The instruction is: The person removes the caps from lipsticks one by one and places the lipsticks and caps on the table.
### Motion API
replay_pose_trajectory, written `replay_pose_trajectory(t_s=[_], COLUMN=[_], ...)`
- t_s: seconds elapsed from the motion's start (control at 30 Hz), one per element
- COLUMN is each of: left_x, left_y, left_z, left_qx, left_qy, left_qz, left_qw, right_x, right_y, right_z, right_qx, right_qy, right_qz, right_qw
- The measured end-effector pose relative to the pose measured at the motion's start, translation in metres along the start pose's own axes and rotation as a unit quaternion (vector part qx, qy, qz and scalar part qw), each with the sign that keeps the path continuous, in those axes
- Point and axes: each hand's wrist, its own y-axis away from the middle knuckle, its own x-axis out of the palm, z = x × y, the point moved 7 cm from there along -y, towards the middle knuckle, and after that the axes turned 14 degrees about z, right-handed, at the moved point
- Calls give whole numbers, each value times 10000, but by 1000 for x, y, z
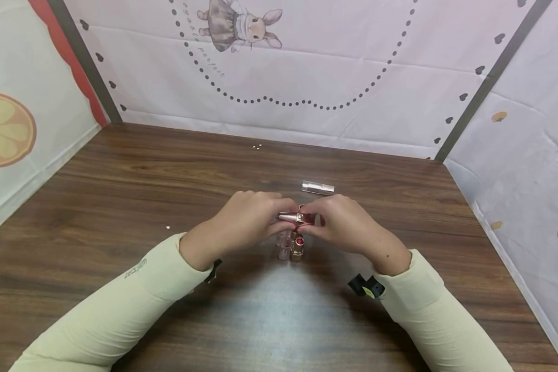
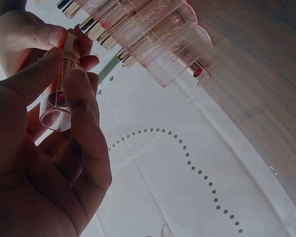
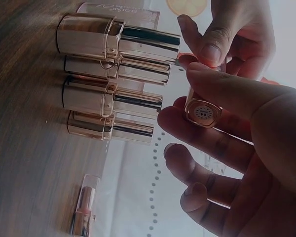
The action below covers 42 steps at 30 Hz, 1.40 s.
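Observation:
Both hands meet over the middle of the table on one lipstick (image 1: 295, 217) held level. My left hand (image 1: 279, 218) pinches its clear cap (image 2: 55, 107), with the red tip showing inside. My right hand (image 1: 314, 220) pinches the gold base (image 3: 203, 111) between thumb and fingers. Whether cap and base are fully joined I cannot tell. Right below the hands, several gold lipsticks with clear caps (image 1: 291, 246) stand upright in a tight cluster (image 3: 113, 84) on the wood.
A separate clear-capped tube (image 1: 318, 187) lies on its side just beyond the hands. The wooden table (image 1: 121, 196) carries a few white crumbs (image 1: 258, 147). Printed fabric walls (image 1: 335, 67) close off the back and both sides.

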Motion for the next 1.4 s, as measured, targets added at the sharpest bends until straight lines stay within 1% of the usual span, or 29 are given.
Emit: replay_pose_trajectory(t_s=[0.13,0.37,0.57,0.7,0.93,1.17,1.4], left_x=[0,-1,1,0,2,2,4], left_y=[1,1,1,1,0,0,0], left_z=[0,-1,0,0,1,2,2], left_qx=[-10,11,-101,-110,-157,-138,-126], left_qy=[14,5,-52,-89,-22,8,14], left_qz=[44,-17,77,76,181,182,294], left_qw=[10000,10000,9999,9999,9997,9997,9995], right_x=[1,1,2,1,0,2,3], right_y=[0,1,0,1,1,1,0], right_z=[0,0,1,0,1,1,1], right_qx=[-13,7,-12,-7,-40,-90,-112], right_qy=[-21,-18,29,84,66,37,58], right_qz=[27,28,58,32,41,71,125], right_qw=[10000,10000,10000,10000,10000,9999,9998])
